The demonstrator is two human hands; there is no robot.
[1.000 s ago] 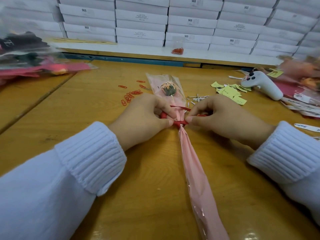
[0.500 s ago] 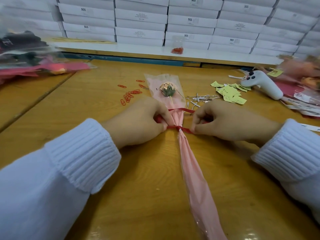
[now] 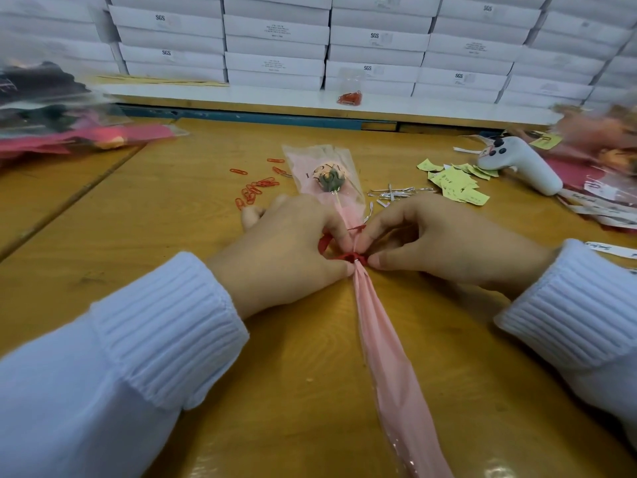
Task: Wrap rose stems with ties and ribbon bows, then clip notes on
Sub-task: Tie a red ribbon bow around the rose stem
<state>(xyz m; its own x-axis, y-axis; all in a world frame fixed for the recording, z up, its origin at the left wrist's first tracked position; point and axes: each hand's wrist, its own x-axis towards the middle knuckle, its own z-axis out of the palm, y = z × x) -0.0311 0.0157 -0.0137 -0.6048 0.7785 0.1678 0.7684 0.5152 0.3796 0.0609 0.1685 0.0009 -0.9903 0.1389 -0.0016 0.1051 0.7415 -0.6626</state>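
A rose (image 3: 330, 178) in a pink and clear sleeve (image 3: 382, 346) lies lengthwise on the wooden table (image 3: 172, 219), bloom away from me. A red ribbon (image 3: 351, 256) is wound round the gathered neck of the sleeve. My left hand (image 3: 293, 251) pinches the ribbon from the left, with a red loop showing under its fingers. My right hand (image 3: 431, 243) pinches the ribbon at the knot from the right. Both hands meet at the knot.
Red paper clips (image 3: 255, 191) lie left of the bloom. Silver twist ties (image 3: 396, 194) and yellow notes (image 3: 455, 182) lie to the right, beside a white controller (image 3: 520, 163). Wrapped roses (image 3: 69, 132) are piled far left and far right. White boxes (image 3: 275, 46) are stacked behind.
The hands pulled apart along the ribbon, then came back together at the knot. The view moved slightly closer.
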